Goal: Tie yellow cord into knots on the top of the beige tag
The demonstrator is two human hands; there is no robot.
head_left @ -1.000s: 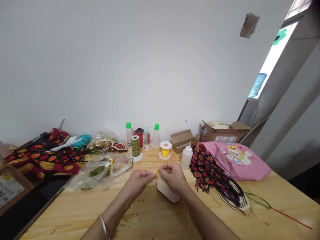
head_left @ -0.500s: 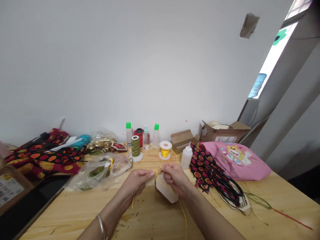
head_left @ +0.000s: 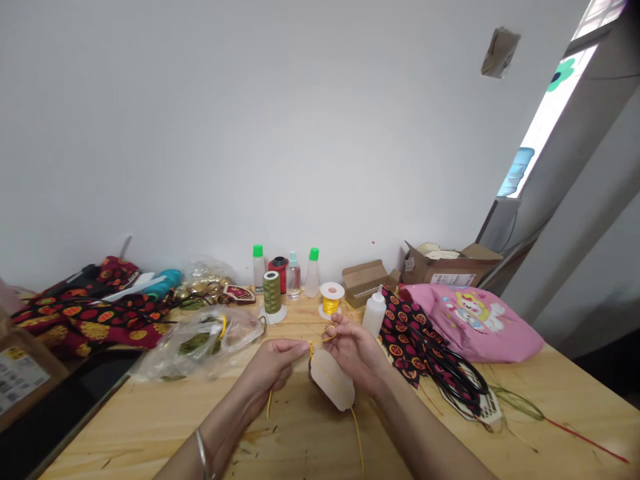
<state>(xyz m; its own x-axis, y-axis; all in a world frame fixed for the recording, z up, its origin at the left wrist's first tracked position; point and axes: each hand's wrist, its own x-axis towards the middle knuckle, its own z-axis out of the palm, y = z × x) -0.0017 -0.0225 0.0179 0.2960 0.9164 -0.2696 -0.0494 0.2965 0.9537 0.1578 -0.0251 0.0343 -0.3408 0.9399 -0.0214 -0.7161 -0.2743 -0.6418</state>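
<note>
My left hand (head_left: 274, 365) pinches a thin yellow cord (head_left: 316, 345) between thumb and forefinger. My right hand (head_left: 356, 352) pinches the same cord a little to the right, where it forms a small loop above a pale flat piece (head_left: 333, 388) with a dark underside, held up off the table. One loose end hangs below my left hand, and another trails down the table towards me. Beyond my hands stands a spool of yellow cord (head_left: 331, 301).
Wooden table (head_left: 150, 427). Behind: olive thread cone (head_left: 271, 293), green-capped bottles (head_left: 258, 267), white squeeze bottle (head_left: 374, 313), cardboard boxes (head_left: 364, 281). Left: clear plastic bag (head_left: 200, 340), patterned fabric (head_left: 85, 313). Right: patterned fabric, black scissors (head_left: 457, 373), pink bag (head_left: 470, 320).
My right hand has lifted and moved slightly right, opening a small loop in the yellow cord. The pale piece has tipped up, showing its dark underside. My left hand has stayed nearly still.
</note>
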